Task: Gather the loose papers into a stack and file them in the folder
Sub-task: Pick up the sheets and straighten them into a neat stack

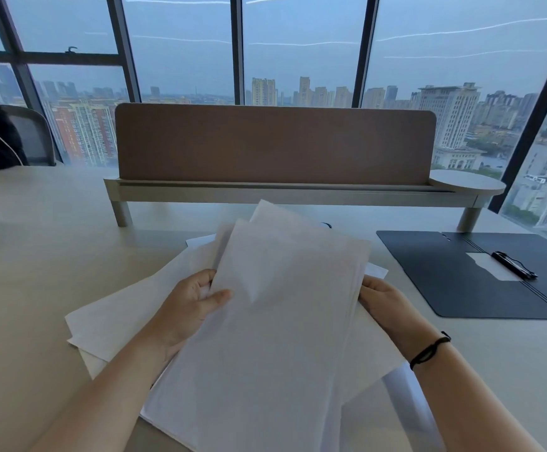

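I hold a loose bundle of white papers [275,314] tilted up off the desk in front of me. My left hand [190,305] grips its left edge, thumb on top. My right hand [384,305], with a black band at the wrist, clasps the right edge. The sheets are fanned and uneven at the top. More white papers [115,324] lie flat on the desk under and left of the bundle. The dark folder [454,282] lies open to the right, with a black clip [513,264] on its inner panel.
The pale desk [37,272] spreads to the left. A brown divider panel [275,145] on a raised shelf [281,192] crosses the back of the desk. An office chair [27,135] stands at far left. Windows lie behind.
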Tool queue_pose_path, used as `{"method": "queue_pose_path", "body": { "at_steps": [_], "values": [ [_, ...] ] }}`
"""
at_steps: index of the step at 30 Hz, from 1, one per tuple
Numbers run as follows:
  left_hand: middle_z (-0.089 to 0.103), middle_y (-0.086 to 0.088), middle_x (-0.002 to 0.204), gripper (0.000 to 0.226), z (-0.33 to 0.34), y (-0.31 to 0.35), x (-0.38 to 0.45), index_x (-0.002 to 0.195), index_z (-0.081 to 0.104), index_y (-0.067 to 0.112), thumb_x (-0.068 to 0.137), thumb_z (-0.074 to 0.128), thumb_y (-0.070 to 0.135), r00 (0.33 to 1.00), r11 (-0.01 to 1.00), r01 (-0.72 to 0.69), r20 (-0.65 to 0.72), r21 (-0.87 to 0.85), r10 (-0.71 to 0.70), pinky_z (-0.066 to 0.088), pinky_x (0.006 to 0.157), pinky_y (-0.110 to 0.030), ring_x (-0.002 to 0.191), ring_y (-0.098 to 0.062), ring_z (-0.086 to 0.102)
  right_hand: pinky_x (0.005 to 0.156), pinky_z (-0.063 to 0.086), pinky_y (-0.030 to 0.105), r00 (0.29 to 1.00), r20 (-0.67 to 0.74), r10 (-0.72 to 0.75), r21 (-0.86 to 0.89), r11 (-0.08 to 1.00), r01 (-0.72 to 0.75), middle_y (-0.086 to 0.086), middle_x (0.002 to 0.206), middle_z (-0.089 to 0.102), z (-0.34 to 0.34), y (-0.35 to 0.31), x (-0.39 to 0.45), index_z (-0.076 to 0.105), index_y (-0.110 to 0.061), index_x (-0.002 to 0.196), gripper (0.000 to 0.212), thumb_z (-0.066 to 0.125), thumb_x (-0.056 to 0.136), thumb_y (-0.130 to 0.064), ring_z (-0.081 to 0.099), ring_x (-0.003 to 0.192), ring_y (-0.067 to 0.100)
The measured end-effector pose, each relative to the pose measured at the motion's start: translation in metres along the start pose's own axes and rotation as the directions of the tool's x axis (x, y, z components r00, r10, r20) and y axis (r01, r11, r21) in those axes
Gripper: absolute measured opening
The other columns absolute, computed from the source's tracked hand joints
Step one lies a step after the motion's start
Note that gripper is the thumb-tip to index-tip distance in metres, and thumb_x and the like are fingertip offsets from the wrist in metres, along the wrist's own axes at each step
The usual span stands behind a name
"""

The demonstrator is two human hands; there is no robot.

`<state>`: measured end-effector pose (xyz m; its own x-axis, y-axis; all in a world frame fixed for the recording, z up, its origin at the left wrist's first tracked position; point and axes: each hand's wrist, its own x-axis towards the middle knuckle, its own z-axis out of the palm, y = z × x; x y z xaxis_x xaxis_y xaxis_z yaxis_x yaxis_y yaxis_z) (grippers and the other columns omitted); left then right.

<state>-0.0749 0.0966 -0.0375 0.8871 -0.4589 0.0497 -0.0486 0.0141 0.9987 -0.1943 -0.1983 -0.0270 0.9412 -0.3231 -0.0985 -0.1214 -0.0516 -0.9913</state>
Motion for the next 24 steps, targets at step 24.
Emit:
{"method": "queue_pose_path", "body": {
  "at_steps": [24],
  "values": [
    [0.075,-0.013,0.116,0.043,0.01,-0.014,0.02,0.126,0.067,0.012,0.083,0.069,0.007,0.962,0.821,-0.041,-0.245,-0.57,-0.122,0.062,0.076,-0.041,0.098,-0.027,0.074,0.048,0.055,0.025,0.969,0.247,-0.031,0.409,0.91,-0.075,0.007,0.064,0.07,0.039,0.009,-0.019,0.079,-0.011,0.07,0.039,0.052,0.096,0.003,0.068,0.051,0.017]
  ]
}}
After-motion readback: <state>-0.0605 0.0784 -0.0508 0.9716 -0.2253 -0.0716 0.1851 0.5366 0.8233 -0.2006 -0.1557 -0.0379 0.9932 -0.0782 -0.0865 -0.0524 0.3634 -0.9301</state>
